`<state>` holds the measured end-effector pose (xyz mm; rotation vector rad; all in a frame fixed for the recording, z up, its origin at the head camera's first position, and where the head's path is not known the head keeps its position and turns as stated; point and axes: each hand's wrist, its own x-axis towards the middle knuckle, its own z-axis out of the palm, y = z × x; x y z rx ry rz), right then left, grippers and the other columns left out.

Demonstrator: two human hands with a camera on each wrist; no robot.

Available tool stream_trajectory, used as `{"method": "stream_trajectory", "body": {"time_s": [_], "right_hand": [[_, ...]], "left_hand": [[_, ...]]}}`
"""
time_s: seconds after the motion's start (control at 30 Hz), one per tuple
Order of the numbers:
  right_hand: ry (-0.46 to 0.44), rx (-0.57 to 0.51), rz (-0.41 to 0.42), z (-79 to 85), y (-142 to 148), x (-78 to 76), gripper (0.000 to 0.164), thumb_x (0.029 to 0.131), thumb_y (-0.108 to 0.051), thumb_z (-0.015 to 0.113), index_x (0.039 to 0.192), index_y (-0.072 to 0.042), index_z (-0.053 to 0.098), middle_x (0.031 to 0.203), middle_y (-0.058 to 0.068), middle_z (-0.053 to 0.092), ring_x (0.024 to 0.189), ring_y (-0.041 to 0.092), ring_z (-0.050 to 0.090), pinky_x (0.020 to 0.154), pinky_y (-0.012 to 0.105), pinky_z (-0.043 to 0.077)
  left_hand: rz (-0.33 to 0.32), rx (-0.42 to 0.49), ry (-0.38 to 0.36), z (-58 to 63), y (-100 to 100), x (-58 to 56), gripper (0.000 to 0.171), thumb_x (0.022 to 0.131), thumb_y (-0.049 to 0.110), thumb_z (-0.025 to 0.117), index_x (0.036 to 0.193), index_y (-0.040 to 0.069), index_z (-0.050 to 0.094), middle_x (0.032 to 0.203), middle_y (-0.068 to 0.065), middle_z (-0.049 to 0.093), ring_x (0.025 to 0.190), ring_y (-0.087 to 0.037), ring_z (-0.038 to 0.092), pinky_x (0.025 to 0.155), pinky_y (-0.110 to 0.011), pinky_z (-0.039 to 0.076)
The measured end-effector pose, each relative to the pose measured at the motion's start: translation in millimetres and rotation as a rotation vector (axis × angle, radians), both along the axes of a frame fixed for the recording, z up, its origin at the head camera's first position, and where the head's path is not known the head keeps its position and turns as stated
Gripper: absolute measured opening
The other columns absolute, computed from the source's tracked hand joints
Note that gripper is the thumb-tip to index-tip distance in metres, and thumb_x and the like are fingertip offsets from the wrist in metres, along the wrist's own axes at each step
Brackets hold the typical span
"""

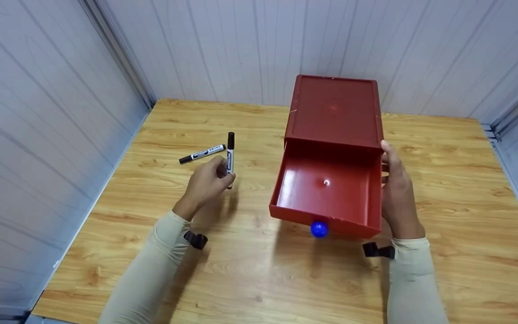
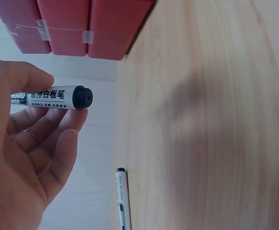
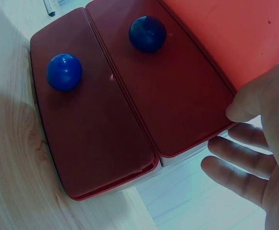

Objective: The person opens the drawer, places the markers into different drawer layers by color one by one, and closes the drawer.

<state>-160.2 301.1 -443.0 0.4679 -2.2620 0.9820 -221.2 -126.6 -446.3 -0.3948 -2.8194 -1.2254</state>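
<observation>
My left hand (image 1: 205, 182) pinches a whiteboard marker (image 1: 230, 155) between thumb and fingers, above the table. The marker has a white barrel with black ends; in the left wrist view its black end (image 2: 83, 97) points away from the palm. A second whiteboard marker (image 1: 202, 154) lies on the table just beyond that hand. To the right stands a red drawer box (image 1: 335, 112), its top drawer (image 1: 304, 193) pulled out, with nothing in it. My right hand (image 1: 398, 193) is at the box's right side, thumb by the front edge, fingers extended alongside.
Two lower drawers (image 3: 178, 105) with blue knobs (image 3: 64, 72) are closed, seen in the right wrist view. The pulled-out drawer's blue knob (image 1: 319, 229) juts toward me. Pale panelled walls (image 1: 223, 49) enclose the wooden table (image 1: 241, 279) at the back and sides.
</observation>
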Motion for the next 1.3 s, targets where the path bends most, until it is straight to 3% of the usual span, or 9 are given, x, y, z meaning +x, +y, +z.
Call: {"method": "stream_trajectory", "body": {"time_s": [0.3,0.7,0.97,1.3], "right_hand": [[0.003,0.004,-0.004,0.8,0.0,-1.3,0.077,0.089,0.01,0.067,0.153,-0.012,0.031,0.125,0.019,0.058,0.103,0.03,0.061,0.081,0.013,0.046],[0.002,-0.007,-0.008,0.4,-1.7,0.4,0.079,0.087,0.011,0.069,0.153,-0.012,0.032,0.124,0.019,0.059,0.104,0.028,0.061,0.079,0.014,0.046],[0.02,-0.041,-0.008,0.5,-3.7,0.2,0.079,0.085,0.015,0.069,0.151,-0.012,0.034,0.121,0.019,0.06,0.1,0.031,0.061,0.077,0.014,0.045],[0.015,0.009,0.007,-1.0,0.7,-1.1,0.083,0.084,0.011,0.072,0.153,-0.011,0.031,0.126,0.02,0.058,0.105,0.026,0.06,0.08,0.015,0.047]], "left_hand": [[-0.033,0.143,0.002,12.2,8.0,4.5,0.014,0.089,0.017,0.067,0.1,0.009,0.065,0.083,-0.002,0.067,0.077,-0.018,0.063,0.065,-0.034,0.046],[-0.048,0.34,-0.094,27.5,16.3,15.7,0.011,0.089,0.008,0.066,0.099,0.003,0.068,0.08,-0.006,0.064,0.071,-0.019,0.058,0.061,-0.027,0.043],[-0.093,0.374,-0.102,45.0,20.1,20.4,0.013,0.093,0.006,0.063,0.103,0.001,0.07,0.086,-0.009,0.07,0.073,-0.018,0.061,0.061,-0.023,0.046],[-0.179,0.373,-0.043,56.5,27.6,24.1,0.01,0.091,0.007,0.067,0.099,0.001,0.069,0.081,-0.006,0.063,0.071,-0.017,0.058,0.06,-0.025,0.044]]}}
